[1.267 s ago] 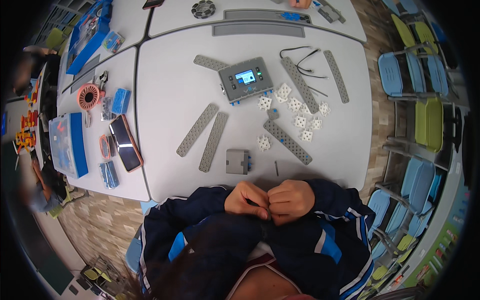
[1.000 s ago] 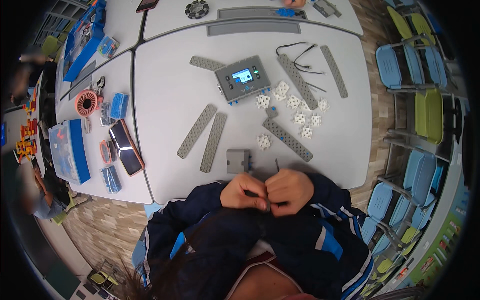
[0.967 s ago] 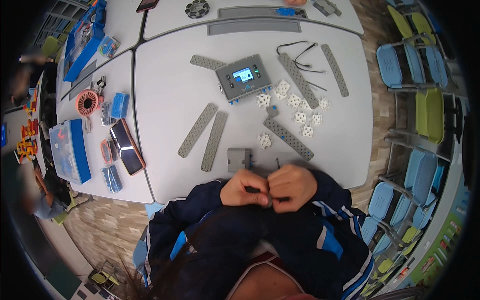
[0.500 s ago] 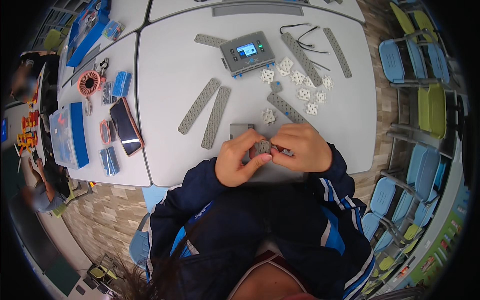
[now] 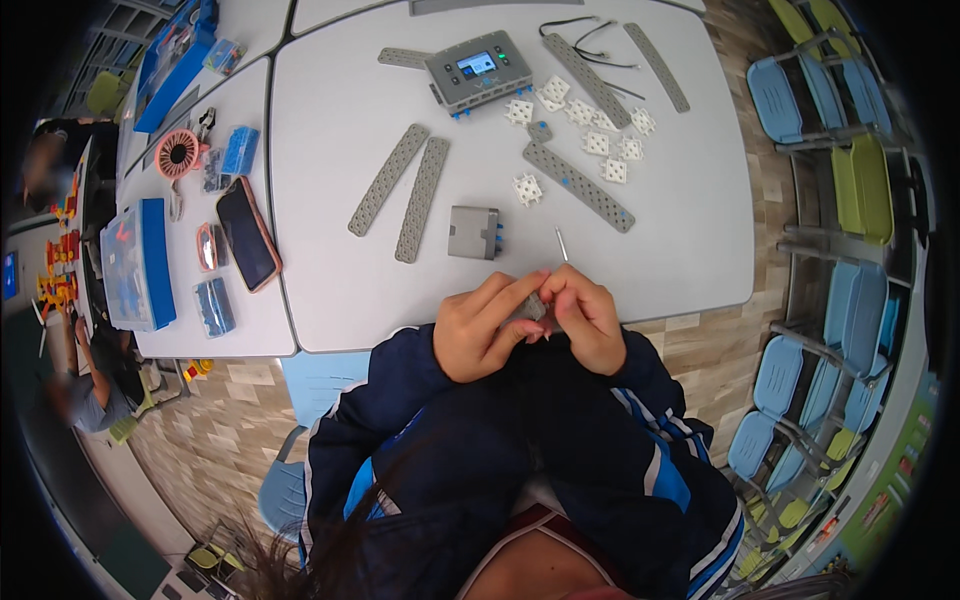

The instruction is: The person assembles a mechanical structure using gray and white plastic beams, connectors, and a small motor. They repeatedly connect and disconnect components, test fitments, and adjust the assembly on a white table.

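Two hands meet just off the near edge of the table (image 5: pixel 340 300), with one grey piece (image 5: pixel 534 308) between them. The left hand (image 5: pixel 488 325) grasps it between thumb and fingers; the right hand (image 5: pixel 588 318) has its fingertips bent in at the piece's right side, though whether they grip it cannot be told.

Six grey beams (image 5: pixel 421 200) lie on the table—two side by side at left, one partly behind the controller (image 5: pixel 480 72), three towards the right. One of these, nearest the hands, carries blue pins. There are about ten white connectors (image 5: pixel 527 189); some overlap, so the count is not sure. One motor (image 5: pixel 472 232) with blue pins on its right side sits near the hands, one shaft (image 5: pixel 561 245) just beyond them, and one small block (image 5: pixel 540 131) among the connectors. Black cables (image 5: pixel 590 50) lie at the far right.

On the left-hand table, a clear-lidded case (image 5: pixel 150 265) and an open blue bin (image 5: pixel 180 75) hold mixed parts. A packet (image 5: pixel 213 307) holds blue pieces—another box (image 5: pixel 240 150) also shows blue.
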### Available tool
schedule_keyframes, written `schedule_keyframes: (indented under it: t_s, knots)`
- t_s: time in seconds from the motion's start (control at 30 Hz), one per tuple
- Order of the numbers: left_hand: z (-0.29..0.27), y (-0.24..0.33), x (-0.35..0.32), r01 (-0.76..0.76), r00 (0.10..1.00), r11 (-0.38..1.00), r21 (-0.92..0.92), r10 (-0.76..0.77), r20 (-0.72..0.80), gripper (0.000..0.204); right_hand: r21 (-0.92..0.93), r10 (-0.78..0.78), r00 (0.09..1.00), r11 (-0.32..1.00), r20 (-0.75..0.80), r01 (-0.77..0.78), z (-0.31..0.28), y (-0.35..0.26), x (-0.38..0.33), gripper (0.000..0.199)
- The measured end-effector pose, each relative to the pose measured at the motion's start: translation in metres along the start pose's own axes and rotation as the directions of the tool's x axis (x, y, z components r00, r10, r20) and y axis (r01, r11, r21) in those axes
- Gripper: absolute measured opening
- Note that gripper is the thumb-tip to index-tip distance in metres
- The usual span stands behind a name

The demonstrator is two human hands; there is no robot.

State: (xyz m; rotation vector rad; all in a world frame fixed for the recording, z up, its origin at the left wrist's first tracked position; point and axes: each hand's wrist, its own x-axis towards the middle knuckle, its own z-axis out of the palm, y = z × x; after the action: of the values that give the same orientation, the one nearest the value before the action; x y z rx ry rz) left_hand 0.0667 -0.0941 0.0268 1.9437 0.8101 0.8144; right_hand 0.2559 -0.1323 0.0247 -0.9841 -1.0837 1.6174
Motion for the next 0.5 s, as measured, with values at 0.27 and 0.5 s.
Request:
schedule_keyframes:
  t_s: [0.27, 0.5]
  knots:
    - [0.014, 0.013, -0.015, 0.121, 0.991, 0.989, -0.087, -0.125, -0.052, 0.042, -0.331, -0.105, 0.986, 0.942, -0.126, 0.058, 0.013, 0.017, -0.013, 0.025]
    - [0.010, 0.004, -0.032, 0.160, 0.967, 0.971, -0.177, -0.190, -0.167, 0.036, -0.101, -0.129, 0.988, 0.988, -0.088, 0.120, 0.009, 0.002, -0.018, 0.025]
